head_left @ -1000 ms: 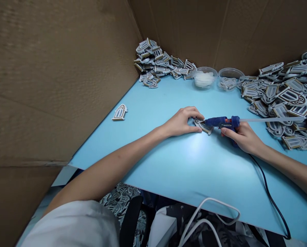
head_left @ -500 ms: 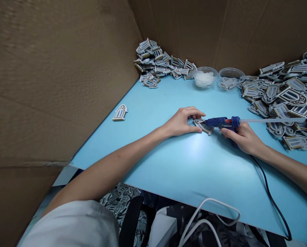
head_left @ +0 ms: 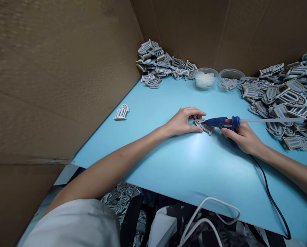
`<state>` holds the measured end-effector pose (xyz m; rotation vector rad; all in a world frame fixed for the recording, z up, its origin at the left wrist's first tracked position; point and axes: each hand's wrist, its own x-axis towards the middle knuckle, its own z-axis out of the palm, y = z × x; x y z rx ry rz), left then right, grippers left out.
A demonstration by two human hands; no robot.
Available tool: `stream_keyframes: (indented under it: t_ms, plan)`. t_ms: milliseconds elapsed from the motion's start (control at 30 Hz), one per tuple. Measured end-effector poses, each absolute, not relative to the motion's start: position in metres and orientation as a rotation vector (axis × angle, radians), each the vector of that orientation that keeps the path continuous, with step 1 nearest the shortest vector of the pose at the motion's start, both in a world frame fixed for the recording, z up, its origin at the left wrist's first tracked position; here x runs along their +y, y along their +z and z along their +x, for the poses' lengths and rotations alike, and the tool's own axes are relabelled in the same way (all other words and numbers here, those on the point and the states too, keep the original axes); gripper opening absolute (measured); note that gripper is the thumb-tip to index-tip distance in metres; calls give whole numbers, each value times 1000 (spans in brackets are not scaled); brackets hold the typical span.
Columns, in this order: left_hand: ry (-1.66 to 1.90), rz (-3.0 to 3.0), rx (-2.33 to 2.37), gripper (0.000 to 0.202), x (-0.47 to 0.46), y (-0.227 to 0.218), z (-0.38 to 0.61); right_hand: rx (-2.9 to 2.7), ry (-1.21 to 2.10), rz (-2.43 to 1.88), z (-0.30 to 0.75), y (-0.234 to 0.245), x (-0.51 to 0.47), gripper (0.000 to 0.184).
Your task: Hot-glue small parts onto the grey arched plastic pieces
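Note:
My right hand [head_left: 243,139] is wrapped round the handle of a blue hot glue gun [head_left: 217,122]. A long translucent glue stick [head_left: 269,120] sticks out of its back, and the nozzle points left, right over a small arched window-shaped piece [head_left: 208,129]. That piece lies on the table, partly covered by the gun. With thumb and fingers on either side of its left end, my left hand [head_left: 181,122] steadies it. Another arched window piece [head_left: 121,112], white with brown trim, lies alone to the left.
On the blue table [head_left: 153,154], piles of window pieces stand at the back [head_left: 158,61] and right [head_left: 284,96]. Two clear tubs [head_left: 206,87] [head_left: 229,90] hold white bits and small parts. Cardboard walls [head_left: 66,75] enclose the left and back. A black cord [head_left: 269,195] trails from the gun.
Both hands, the glue gun and the piece keep nearly the same place. The whole view has shifted only slightly.

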<state>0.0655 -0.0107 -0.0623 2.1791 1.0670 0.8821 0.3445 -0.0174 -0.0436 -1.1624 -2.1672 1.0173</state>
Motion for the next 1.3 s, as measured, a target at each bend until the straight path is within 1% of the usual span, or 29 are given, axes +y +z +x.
stream_keyframes:
  t_ms: [100, 200, 300, 367, 433, 533, 633, 767, 833, 900, 1033, 1133, 1167, 1300]
  plan:
    - [863, 2187, 1079, 53, -10, -62, 65, -2036, 1198, -1132, 346, -44, -17, 42]
    - [836, 2216, 1092, 53, -11, -62, 65, -1740, 1365, -1020, 347, -43, -14, 44]
    - [807, 2323, 1058, 47, -14, -60, 67, -1483, 1349, -1005, 347, -42, -12, 44]
    - [770, 2421, 1011, 41, -17, -59, 68, -1436, 1310, -1030, 347, -41, -11, 44]
    - [721, 2501, 1029, 42, -19, -58, 69, -1449, 1304, -1040, 347, -42, -10, 43]
    - [647, 2529, 1180, 54, -20, -54, 68, -1471, 1340, -1014, 348, -42, -9, 39]
    - [659, 2461, 1179, 47, -19, -50, 62, -1497, 1355, -993, 349, -43, -8, 37]
    - [578, 2524, 947, 45, -15, -47, 52, -1520, 1358, -1002, 350, -43, -8, 36]
    - [566, 2536, 938, 39, -14, -47, 50, -1528, 1357, -991, 351, -43, -8, 34]
    - [625, 2500, 987, 32, -13, -46, 49, -1551, 1338, -982, 351, -43, -9, 32]
    - [697, 2381, 937, 32, -12, -45, 47, -1591, 1354, -1002, 353, -43, -10, 32]
    - [627, 2363, 889, 44, -11, -43, 46, -1734, 1358, -1039, 353, -44, -10, 33]
    - [607, 2371, 906, 44, -11, -43, 47, -1803, 1334, -1062, 353, -45, -10, 33]
    - [589, 2364, 1012, 34, -12, -42, 50, -2010, 1226, -1197, 353, -48, -13, 36]
